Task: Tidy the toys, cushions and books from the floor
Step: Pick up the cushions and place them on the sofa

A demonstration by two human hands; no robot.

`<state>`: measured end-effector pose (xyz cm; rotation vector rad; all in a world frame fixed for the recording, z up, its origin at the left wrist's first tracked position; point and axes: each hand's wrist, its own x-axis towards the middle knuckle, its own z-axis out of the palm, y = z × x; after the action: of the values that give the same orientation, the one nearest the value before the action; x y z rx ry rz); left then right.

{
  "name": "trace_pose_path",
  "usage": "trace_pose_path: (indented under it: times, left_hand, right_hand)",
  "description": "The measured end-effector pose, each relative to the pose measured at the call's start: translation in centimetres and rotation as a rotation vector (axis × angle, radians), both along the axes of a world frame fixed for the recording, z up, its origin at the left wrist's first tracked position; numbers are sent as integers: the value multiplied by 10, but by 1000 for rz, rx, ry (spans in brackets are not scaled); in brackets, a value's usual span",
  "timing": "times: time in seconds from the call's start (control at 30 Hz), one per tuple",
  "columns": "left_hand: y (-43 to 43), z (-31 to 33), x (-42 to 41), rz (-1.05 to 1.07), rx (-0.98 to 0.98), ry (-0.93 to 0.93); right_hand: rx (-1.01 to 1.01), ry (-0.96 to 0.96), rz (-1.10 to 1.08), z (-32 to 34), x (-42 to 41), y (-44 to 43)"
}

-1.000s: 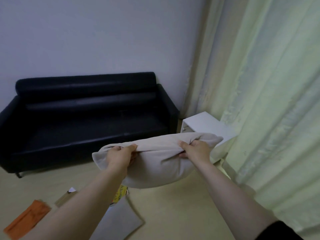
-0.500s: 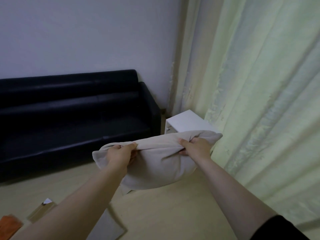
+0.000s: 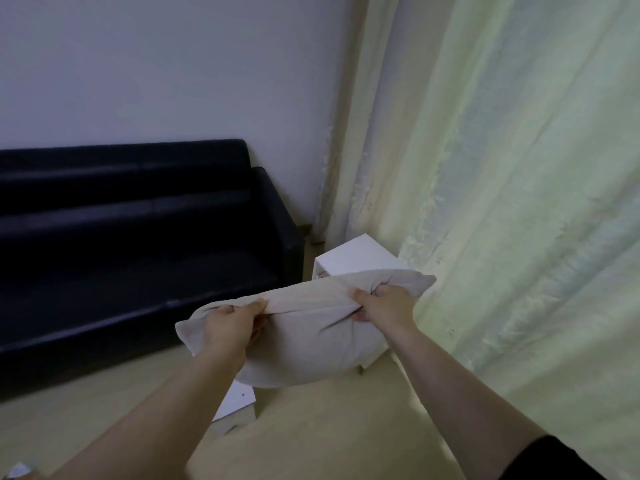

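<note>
Pale floor [image 3: 329, 427] bearing a black sofa [image 3: 138, 271], a white cabinet [image 3: 353, 258], a low white box [image 3: 239, 403]

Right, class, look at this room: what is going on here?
A person holds a beige fabric cushion off the floor, the left hand and right hand each gripping its bunched top edge. It hangs in front of a black leather sofa and a small white side table by the pale green curtain, not yet put down.

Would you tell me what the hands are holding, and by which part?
Both hold the beige cushion by its top edge: the left hand near the left corner, the right hand near the right.
</note>
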<state>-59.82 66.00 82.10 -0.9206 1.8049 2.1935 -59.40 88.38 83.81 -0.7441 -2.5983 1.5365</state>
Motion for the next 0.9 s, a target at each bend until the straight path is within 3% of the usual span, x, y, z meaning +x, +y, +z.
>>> trace_pose_path:
  times: [0.5,0.9]
  left_hand:
    - [-4,1,-145,133,-128,-16]
    - [39,7,-274,336,-122,-4]
  right_hand:
    - [-93,-67,75,-22,-174,-4]
    - [-332,-179,281,-14,-355,35]
